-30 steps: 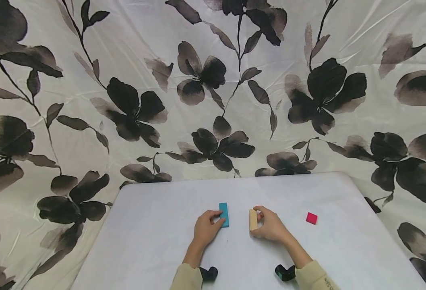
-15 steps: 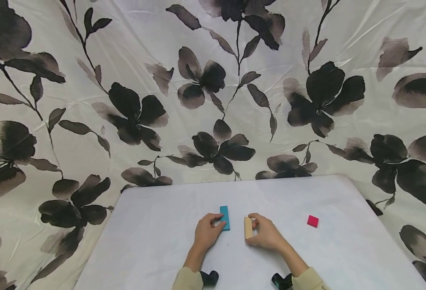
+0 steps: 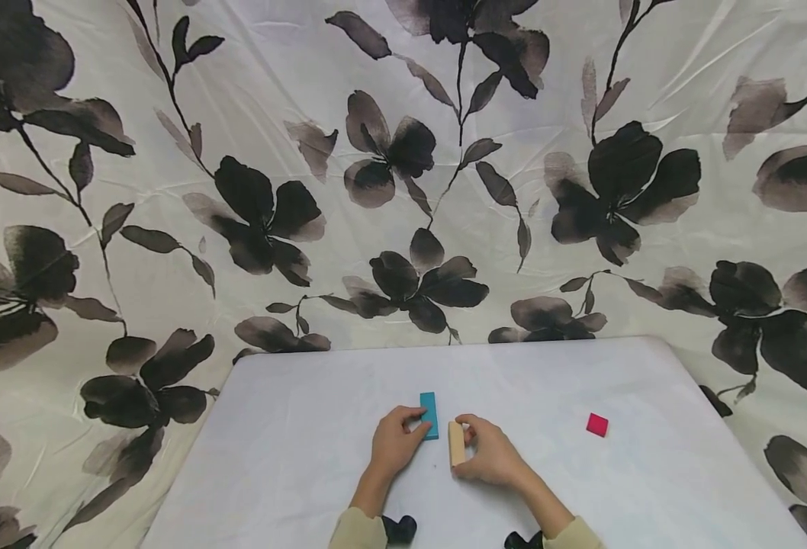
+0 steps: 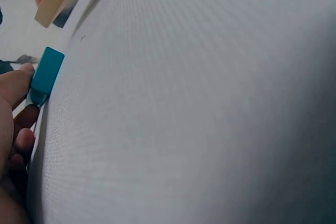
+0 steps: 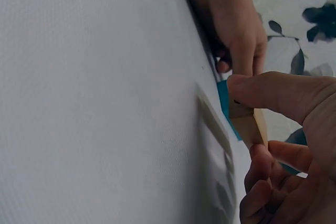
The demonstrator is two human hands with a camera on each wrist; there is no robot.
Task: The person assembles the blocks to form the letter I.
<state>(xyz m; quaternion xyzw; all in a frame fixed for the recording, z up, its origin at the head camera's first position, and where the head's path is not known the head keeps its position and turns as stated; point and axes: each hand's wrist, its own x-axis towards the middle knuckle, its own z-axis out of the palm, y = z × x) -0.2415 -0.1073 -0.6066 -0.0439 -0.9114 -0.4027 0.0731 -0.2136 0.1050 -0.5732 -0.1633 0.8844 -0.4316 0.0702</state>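
The pale, wood-coloured, bar-shaped block (image 3: 456,444) is pinched lengthwise by the right grip (image 3: 493,454), a bare hand: the thumb is placed at the near end of the block and a finger at its far end. By the left grip (image 3: 393,442), also a bare hand, the teal-blue, rectangular block (image 3: 429,402) is held at its nearer half. Both blocks are found around the middle of the white counter (image 3: 273,457), the pale one being to the right and a little nearer to the person. The teal one seems to be rested on the surface; the pale one seems to be slightly lifted, but this cannot be told with certainty.

As far as can be judged, the taking of both blocks is done. Contact between them is not yet made: a narrow gap is left between their long sides. The small, red, square block (image 3: 597,425) is left untouched on the counter, well apart to the right.

In the head view, the facing long sides appear not to be covered by the fingers, so little seems to be put in the way there. In the right wrist view, the teal block is partly hidden behind the pale one. Beige sleeves (image 3: 358,530) are seen at the lower edge, and behind the counter a white fabric with dark flowers (image 3: 259,69) is spread.
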